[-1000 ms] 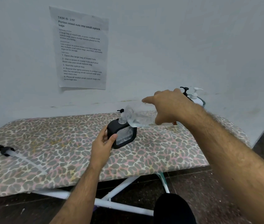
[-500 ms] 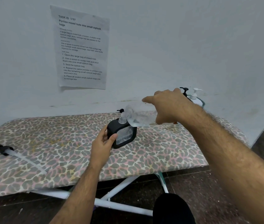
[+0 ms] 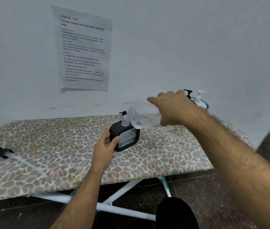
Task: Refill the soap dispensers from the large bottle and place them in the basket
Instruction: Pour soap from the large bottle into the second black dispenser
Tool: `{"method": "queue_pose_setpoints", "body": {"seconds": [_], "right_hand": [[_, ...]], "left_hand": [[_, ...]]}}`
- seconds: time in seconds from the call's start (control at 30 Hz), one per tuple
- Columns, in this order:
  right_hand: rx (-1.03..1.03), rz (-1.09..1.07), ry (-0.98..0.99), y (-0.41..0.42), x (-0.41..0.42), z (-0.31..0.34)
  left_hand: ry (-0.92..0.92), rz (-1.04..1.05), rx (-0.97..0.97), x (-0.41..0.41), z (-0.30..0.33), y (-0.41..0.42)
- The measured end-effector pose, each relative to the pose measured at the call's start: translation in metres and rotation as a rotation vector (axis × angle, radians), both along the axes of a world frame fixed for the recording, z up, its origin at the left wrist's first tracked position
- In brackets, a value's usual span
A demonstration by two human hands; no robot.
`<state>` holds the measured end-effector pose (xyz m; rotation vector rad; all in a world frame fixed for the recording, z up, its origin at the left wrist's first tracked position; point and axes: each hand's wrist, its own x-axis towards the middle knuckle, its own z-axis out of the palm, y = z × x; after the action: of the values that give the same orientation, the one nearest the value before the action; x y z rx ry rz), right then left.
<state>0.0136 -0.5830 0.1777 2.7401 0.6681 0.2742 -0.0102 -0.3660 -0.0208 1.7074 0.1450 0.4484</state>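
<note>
A black square soap dispenser with a clear window stands open on the leopard-print board. My left hand grips its left side. My right hand holds the large clear bottle tipped on its side, with its mouth over the dispenser's neck. Clear liquid shows in the dispenser's window. At the back right a basket holds two dispensers, one with a black pump and one with a white pump.
A black pump head with a long clear tube lies at the board's left end. Another small black pump sits behind the dispenser. A printed sheet hangs on the wall. White legs cross under the board.
</note>
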Motion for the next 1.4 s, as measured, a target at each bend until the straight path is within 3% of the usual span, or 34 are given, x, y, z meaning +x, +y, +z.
{"method": "queue_pose_setpoints", "body": {"seconds": [1.4], "right_hand": [[0.019,0.022,-0.172,0.002,0.005,-0.011]], "left_hand": [[-0.013,-0.014,0.005,0.0,-0.003,0.002]]}}
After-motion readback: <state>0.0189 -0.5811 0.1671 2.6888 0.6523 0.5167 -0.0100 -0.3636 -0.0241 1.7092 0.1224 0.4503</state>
